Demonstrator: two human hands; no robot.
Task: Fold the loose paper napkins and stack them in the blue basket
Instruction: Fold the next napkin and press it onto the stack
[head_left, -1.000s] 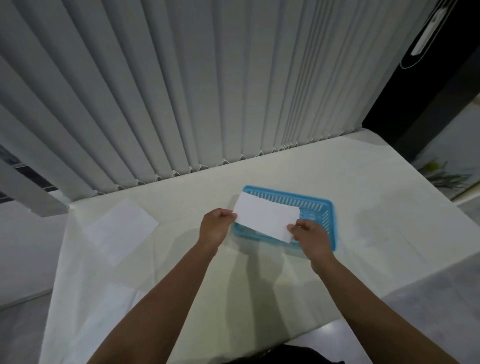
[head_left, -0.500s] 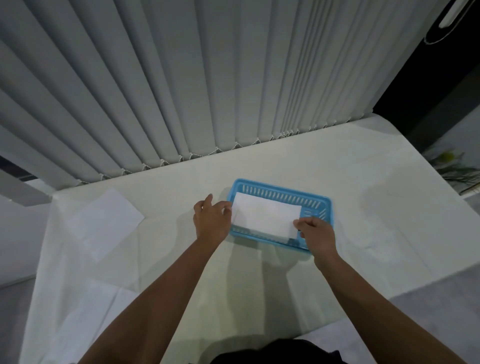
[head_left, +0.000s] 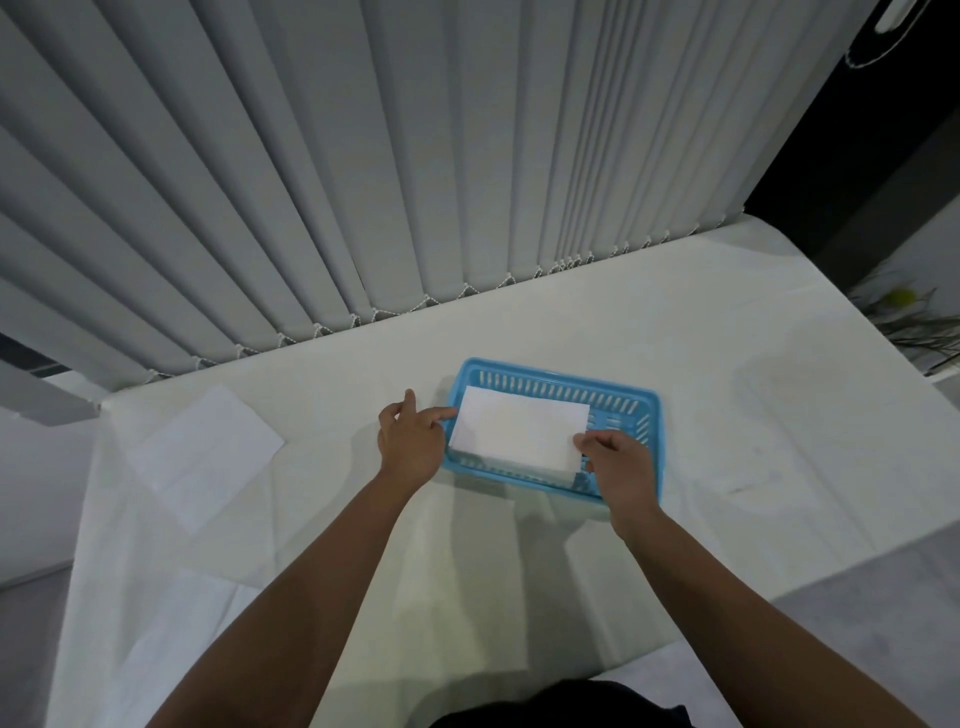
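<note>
Folded napkin (head_left: 517, 434), a crisp white paper rectangle, lies flat in the blue slotted plastic basket (head_left: 652, 415), between the hands. The right hand (head_left: 621, 462) pinches its near right corner. The left hand (head_left: 410, 441), fingers relaxed, touches its left edge with a forefinger. A loose napkin (head_left: 202, 452), thin and creased, lies far left on the desk (head_left: 727, 415).

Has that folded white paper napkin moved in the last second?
Yes. The folded white paper napkin has come down from over the near rim of the blue plastic basket to lie inside it.
</note>
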